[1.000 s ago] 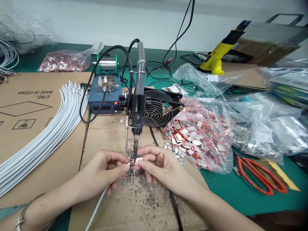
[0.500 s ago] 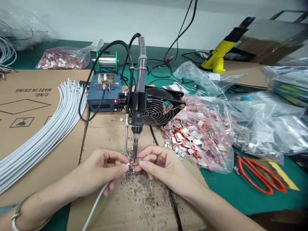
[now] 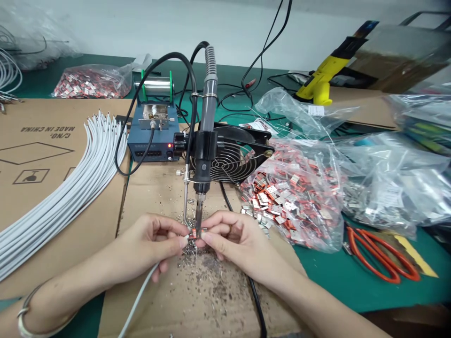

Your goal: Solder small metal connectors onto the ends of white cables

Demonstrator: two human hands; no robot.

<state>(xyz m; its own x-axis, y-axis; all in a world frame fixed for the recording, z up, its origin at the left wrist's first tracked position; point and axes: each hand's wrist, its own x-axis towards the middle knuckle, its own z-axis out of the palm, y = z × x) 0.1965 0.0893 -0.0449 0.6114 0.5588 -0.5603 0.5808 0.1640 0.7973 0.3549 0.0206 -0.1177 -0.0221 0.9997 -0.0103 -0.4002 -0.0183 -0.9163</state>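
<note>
Between thumb and fingers, my left hand (image 3: 160,241) pinches a white cable (image 3: 141,293) close to its end; the rest trails down toward the front. My right hand (image 3: 225,234) grips a small orange-and-metal USB connector (image 3: 193,233) by its right side. Cable end and connector meet beneath the tip of a soldering iron (image 3: 202,169), which is clamped upright in a stand. Beside the iron runs a thin metal solder feed tube (image 3: 185,202), ending near my left fingertips. The exact contact of tip, wire and connector is too small to make out.
A bundle of white cables (image 3: 70,188) lies left on cardboard. Behind stand a blue soldering station (image 3: 153,141), a solder spool (image 3: 157,86) and a black fan (image 3: 229,159). Right are a bag of orange connectors (image 3: 292,197), orange-handled scissors (image 3: 380,256) and a yellow heat gun (image 3: 322,77).
Both hands have shifted very slightly left with the connector, which stays under the iron tip. Their grips look the same. The whole view has moved a little.
</note>
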